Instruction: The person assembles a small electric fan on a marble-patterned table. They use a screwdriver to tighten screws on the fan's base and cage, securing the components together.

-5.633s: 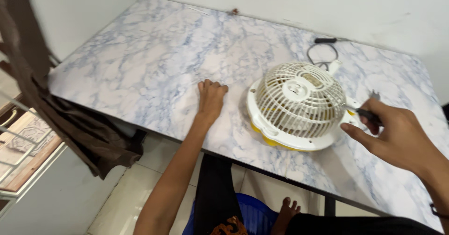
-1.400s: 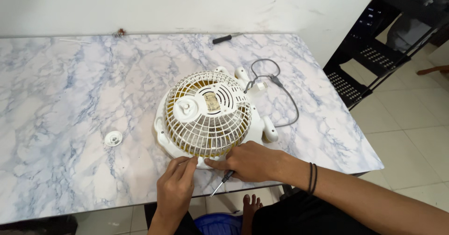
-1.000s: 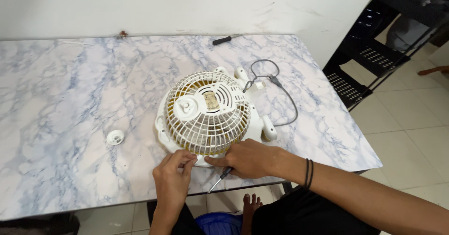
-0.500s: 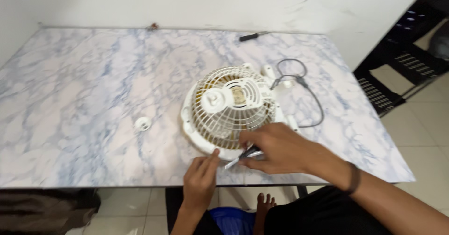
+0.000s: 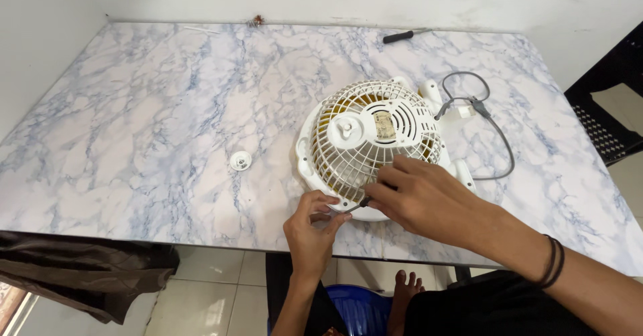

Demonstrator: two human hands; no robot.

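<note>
**Fan guard, near rim: both hands at one fastening point**

A marble-patterned table (image 5: 134,122) stands against a white wall, with tiled floor below its near edge. On it, right of centre, a small white fan (image 5: 375,142) lies with its wire guard facing up and yellow showing through the bars.

The right hand (image 5: 418,199) rests on the guard's near rim, fingers closed round a dark-handled tool (image 5: 366,201) whose tip meets the rim; the tool is mostly hidden, so its kind cannot be told. The left hand (image 5: 311,225) sits just beside it at the rim's edge, thumb and forefinger pinched together, though on what cannot be made out.

To work this point well, I judge the tool should stay square to the rim while the left hand steadies the housing, so the tip does not slip across the plastic and any small part freed does not roll off the near edge.

Count: one fan, one grey cord (image 5: 492,125) looped to its right, one small white round cap (image 5: 240,160) lying apart to the left, one black-handled screwdriver (image 5: 402,36) by the far wall, two hands.
</note>
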